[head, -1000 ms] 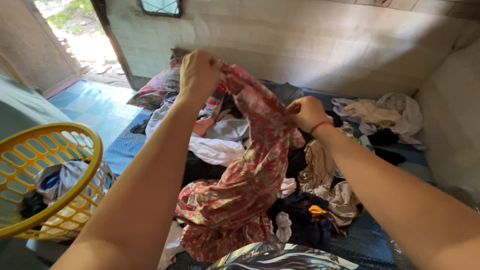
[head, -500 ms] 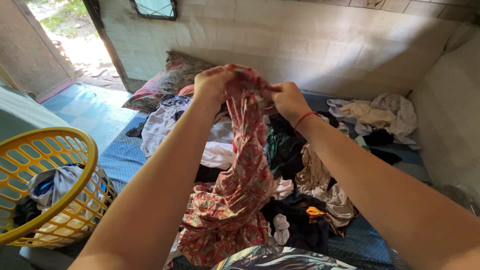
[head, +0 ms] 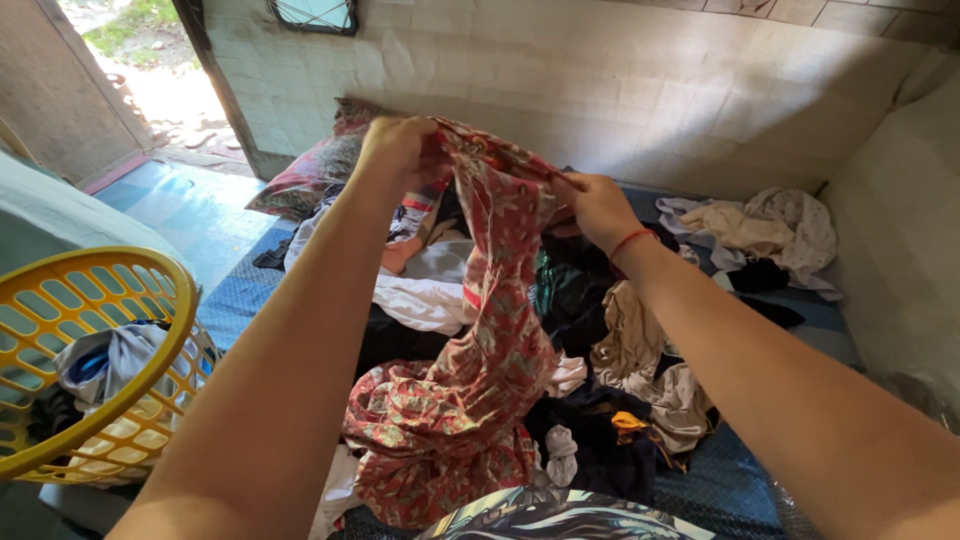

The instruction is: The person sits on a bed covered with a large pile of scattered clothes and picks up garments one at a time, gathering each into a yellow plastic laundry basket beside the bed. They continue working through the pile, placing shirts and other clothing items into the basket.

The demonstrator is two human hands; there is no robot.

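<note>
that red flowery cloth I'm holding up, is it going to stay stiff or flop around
Likely floppy: the red cloth hangs limp from the left hand and right hand, bunching onto the clothes pile. Probably light, since pinched fingers hold it.

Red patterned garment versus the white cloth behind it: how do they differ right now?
The red patterned garment hangs lifted, gripped at its top by the left hand and right hand; the white cloth lies flat, untouched, on the pile. One is printed, the other plain. Both are crumpled.
</note>
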